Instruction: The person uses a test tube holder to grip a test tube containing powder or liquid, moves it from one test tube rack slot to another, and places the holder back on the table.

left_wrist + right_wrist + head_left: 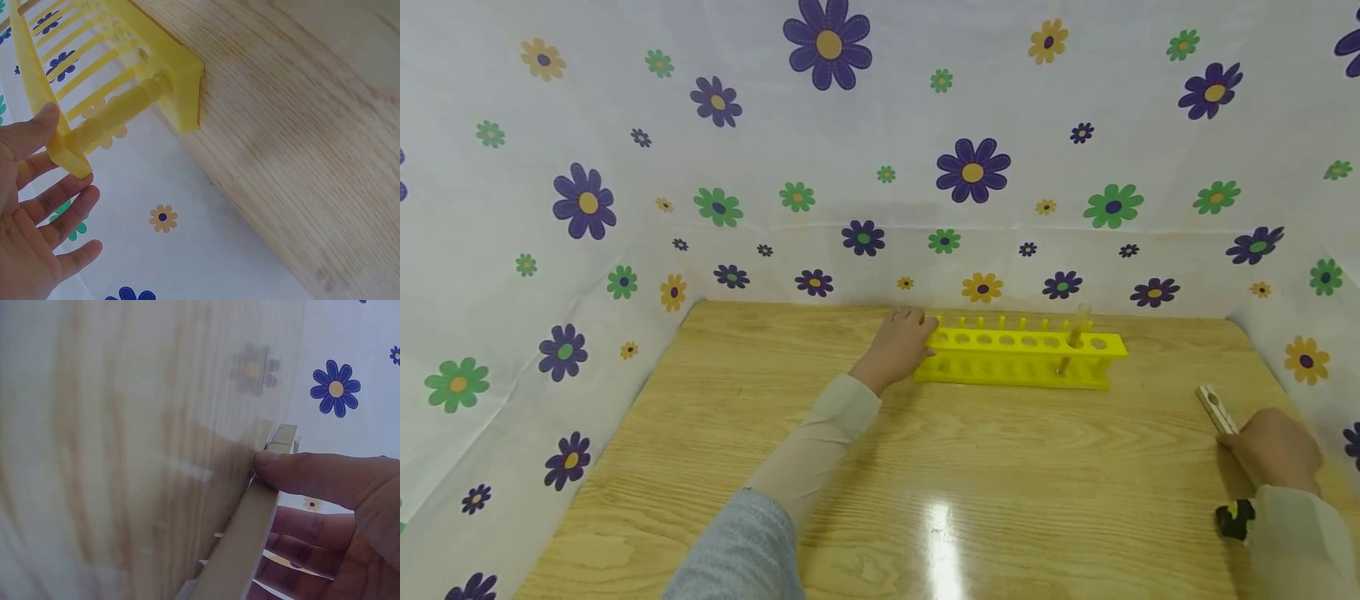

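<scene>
A yellow test tube rack (1000,352) stands near the far edge of the table. My left hand (895,346) grips its left end; in the left wrist view the thumb (47,119) lies on the top plate with fingertips at the plate's end. One clear test tube (1077,327) leans in a hole toward the rack's right end. At the right side of the table, my right hand (1277,450) holds a wooden test tube holder (1216,408), low over the tabletop. The right wrist view shows the thumb pressed along the wooden holder (237,544), other fingers behind it.
The wood-grain table (985,467) reflects a bright light near its front. Flower-printed white cloth (880,108) surrounds its back and sides. A small black item (1234,518) sits at my right cuff.
</scene>
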